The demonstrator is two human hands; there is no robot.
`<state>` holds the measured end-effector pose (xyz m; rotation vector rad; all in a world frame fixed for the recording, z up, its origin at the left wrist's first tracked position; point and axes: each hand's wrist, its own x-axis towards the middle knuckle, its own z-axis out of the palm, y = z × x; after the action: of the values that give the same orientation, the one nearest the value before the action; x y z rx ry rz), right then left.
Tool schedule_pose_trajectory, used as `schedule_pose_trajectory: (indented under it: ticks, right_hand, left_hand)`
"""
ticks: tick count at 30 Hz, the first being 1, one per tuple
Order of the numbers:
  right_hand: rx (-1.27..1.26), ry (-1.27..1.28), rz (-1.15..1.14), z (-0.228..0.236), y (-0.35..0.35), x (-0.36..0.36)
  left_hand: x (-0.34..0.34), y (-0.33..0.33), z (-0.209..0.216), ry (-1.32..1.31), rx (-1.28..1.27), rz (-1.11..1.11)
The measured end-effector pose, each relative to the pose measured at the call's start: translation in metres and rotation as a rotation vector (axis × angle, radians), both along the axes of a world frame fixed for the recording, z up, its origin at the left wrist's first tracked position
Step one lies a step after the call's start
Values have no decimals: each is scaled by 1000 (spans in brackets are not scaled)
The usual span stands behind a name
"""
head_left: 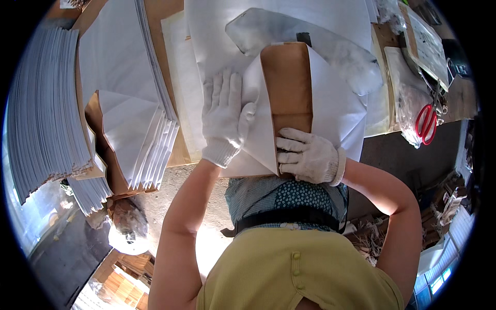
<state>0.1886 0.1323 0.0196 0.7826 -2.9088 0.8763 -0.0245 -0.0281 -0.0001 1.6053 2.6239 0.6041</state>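
A large white paper sheet with a brown inner side [338, 88], folded like the end of a paper sack, lies at the table's front edge. Its brown strip [287, 77] shows down the middle between white flaps. My left hand [225, 116], in a white knitted glove, rests flat on the white paper left of the strip, fingers stretched out. Also gloved, my right hand [310, 157] lies over the near end of the strip, its fingers apart and pointing left. Just beyond the folded paper is a clear, cloudy plate [305, 33] with angled ends.
Folded white paper pieces [129, 124] with brown insides are stacked on the left, beside a tall stack of paper [46, 108]. Red-handled scissors [426, 123] hang at the table's right edge near plastic wrapping [408, 103]. A clipboard-like board [423, 41] sits at the far right.
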Motion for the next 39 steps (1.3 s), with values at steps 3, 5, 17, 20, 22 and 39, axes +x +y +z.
schedule_pose_trajectory:
  ticks: [3,5,17,20,22,39]
  right_hand:
    - [-7,7,16,0,2,-1]
    - [-1,-2,11,-1,2,0]
    - [316,195,-650,-4,48,11]
    - [392,113,-748,-6,55,9]
    - [442,-125,-726,9,52,-11]
    - [-105,-157,-1469,13,150,41]
  left_hand:
    - [2,5,3,67,-33,-16]
    - [7,14,7,46,-81,10]
    - [15,15,18,-54,-96,-105]
    - [24,12,26,-72,-76,-75]
    - [26,31,32,-82,-39,-73]
    - [23,-15,29,59,88,-82]
